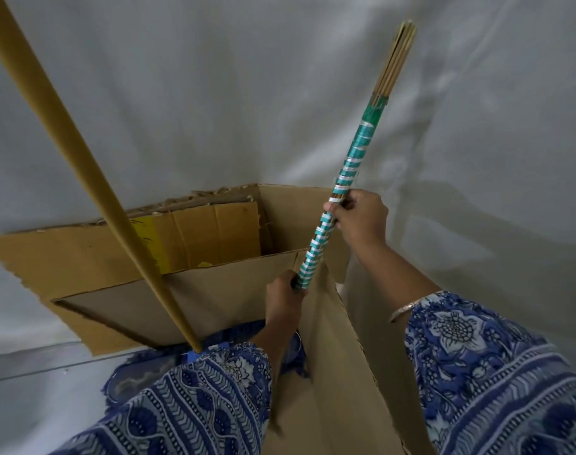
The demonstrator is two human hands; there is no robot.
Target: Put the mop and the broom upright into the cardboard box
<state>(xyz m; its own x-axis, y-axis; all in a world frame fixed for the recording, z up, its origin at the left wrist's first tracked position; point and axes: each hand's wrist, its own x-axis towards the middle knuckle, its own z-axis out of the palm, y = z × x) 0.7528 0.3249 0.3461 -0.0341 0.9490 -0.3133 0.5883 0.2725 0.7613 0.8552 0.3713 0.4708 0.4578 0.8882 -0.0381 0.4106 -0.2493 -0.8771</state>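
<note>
The broom (352,159), its handle wound in teal and white tape with bare sticks at the top end, is held tilted over the cardboard box (214,290). My right hand (359,218) grips the handle's middle. My left hand (285,300) grips it lower down, at the box's near right wall. The mop's yellow-brown pole (83,165) stands in the box, leaning up to the left. Its blue stringy head (142,366) lies at the bottom of the box. The broom's lower end is hidden behind my left hand and sleeve.
A pale wall (280,77) rises directly behind the box. Torn cardboard flaps (50,254) fold out to the left against it. A grey floor strip (33,389) shows at lower left. My patterned blue sleeves fill the foreground.
</note>
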